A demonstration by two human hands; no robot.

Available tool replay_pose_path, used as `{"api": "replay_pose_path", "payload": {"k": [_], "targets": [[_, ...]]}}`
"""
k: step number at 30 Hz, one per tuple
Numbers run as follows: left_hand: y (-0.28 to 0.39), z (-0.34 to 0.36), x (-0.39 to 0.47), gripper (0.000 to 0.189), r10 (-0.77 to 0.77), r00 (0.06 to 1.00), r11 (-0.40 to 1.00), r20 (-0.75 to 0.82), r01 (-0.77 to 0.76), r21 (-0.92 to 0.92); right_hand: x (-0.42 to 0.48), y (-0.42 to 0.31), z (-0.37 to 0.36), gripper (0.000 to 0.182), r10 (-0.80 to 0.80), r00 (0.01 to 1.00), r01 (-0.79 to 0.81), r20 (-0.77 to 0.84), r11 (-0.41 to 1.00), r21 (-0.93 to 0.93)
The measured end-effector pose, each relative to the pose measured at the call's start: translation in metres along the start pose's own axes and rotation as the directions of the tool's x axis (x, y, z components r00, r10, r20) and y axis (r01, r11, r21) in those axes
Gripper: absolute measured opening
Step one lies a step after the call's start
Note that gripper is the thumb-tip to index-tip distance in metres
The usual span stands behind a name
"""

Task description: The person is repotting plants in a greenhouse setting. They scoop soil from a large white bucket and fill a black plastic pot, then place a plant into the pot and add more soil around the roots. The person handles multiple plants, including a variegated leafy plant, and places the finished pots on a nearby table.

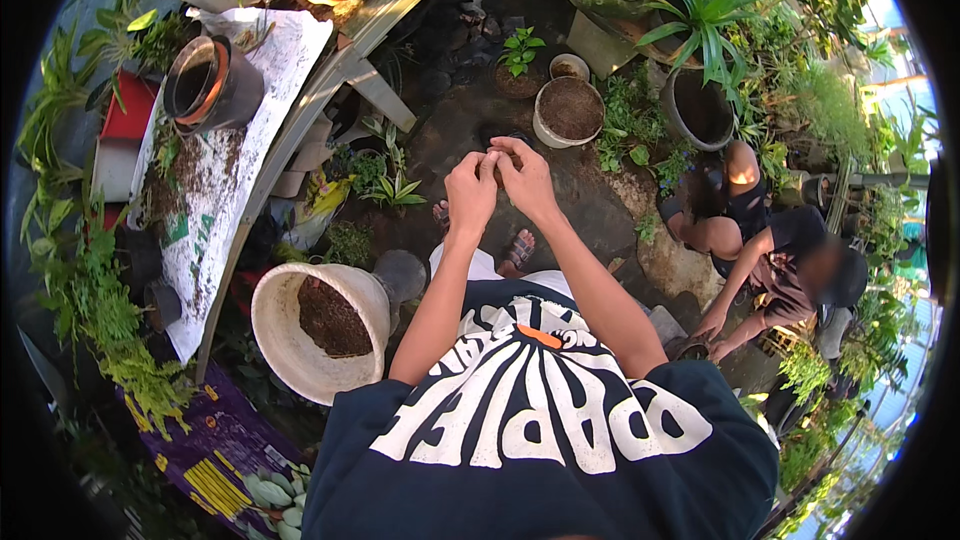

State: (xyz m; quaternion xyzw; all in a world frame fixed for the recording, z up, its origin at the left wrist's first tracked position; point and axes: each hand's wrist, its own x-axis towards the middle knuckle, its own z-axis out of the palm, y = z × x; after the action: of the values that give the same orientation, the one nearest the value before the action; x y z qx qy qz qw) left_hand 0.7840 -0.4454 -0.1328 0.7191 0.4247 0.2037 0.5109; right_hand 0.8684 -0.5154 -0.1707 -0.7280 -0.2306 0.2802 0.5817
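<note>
My left hand (472, 186) and my right hand (528, 178) meet at the fingertips in front of my body. Their fingers are bent inward, and whether something small sits between them is hidden. Just beyond the hands, a round white pot (569, 112) is filled with brown soil. Behind it stands a smaller soil-filled pot (569, 67). A leafy green seedling (521, 51) grows in a brown pot beside these two. Below my hands, my sandalled foot (517, 250) rests on the dark ground.
At left, a table (300, 101) carries a white sack (289, 52) and stacked black pots (240, 90). A large white planter (274, 337) with soil stands near my left elbow. To the right, another person (780, 270) crouches with both hands at a small pot (686, 349).
</note>
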Motion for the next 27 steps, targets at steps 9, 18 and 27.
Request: {"api": "replay_pose_path", "payload": {"k": [9,18,27], "targets": [[-0.012,-0.013,-0.036,0.017,-0.085,0.988,0.996,-0.131,0.078,-0.054,-0.017,0.014,0.010,0.025,0.023,0.993,-0.030,0.112,0.998,0.060],[-0.061,-0.039,-0.045,0.017,-0.210,0.946,0.975,-0.248,0.185,-0.120,-0.023,0.012,0.063,0.025,0.073,0.949,-0.080,0.307,0.997,0.009],[-0.121,-0.078,-0.005,0.021,-0.189,0.884,0.968,-0.429,0.094,-0.232,0.010,0.036,0.150,0.027,-0.129,0.901,0.173,0.415,0.982,-0.070]]}}
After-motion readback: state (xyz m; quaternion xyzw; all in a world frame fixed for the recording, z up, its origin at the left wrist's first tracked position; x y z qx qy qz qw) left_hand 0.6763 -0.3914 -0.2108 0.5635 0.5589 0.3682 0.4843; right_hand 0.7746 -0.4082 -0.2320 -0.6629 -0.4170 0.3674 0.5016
